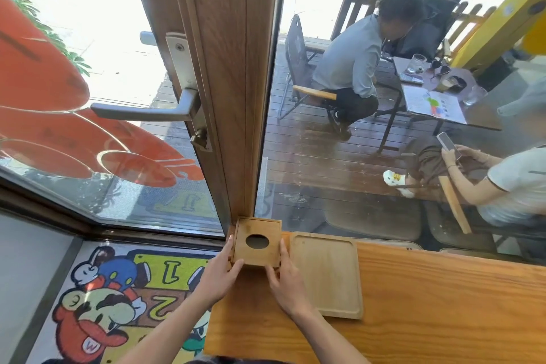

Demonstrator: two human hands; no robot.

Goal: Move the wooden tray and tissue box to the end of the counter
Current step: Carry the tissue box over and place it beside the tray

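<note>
A square wooden tissue box (256, 241) with a round hole in its top stands at the far left corner of the wooden counter (428, 304), against the door post. My left hand (220, 275) grips its left side and my right hand (285, 281) grips its right front corner. The empty wooden tray (326, 272) lies flat on the counter just right of the box, almost touching it.
A wooden door frame (230, 83) with a metal handle (141, 111) rises right behind the box. Glass panes close off the counter's far side; people sit at a table outside. A cartoon floor mat (118, 298) lies below the counter's left end.
</note>
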